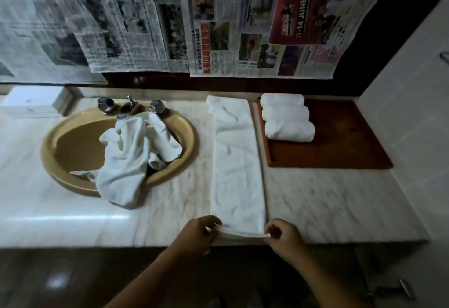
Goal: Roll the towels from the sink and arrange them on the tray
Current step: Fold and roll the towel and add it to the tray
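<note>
A white towel (237, 161), folded into a long narrow strip, lies flat on the marble counter between the sink and the tray. My left hand (199, 233) pinches its near left corner and my right hand (285, 236) pinches its near right corner at the counter's front edge. Three rolled white towels (286, 119) lie side by side at the back left of the brown wooden tray (340, 142). A heap of loose white towels (133, 154) fills the tan oval sink (73, 147) and spills over its front rim.
Chrome taps (131, 107) stand behind the sink. Newspaper sheets (243, 23) hang on the wall above the counter. A white tiled wall (408, 113) closes the right side. A white box (31, 102) sits at the far left. The marble counter (328, 198) ends just in front of my hands.
</note>
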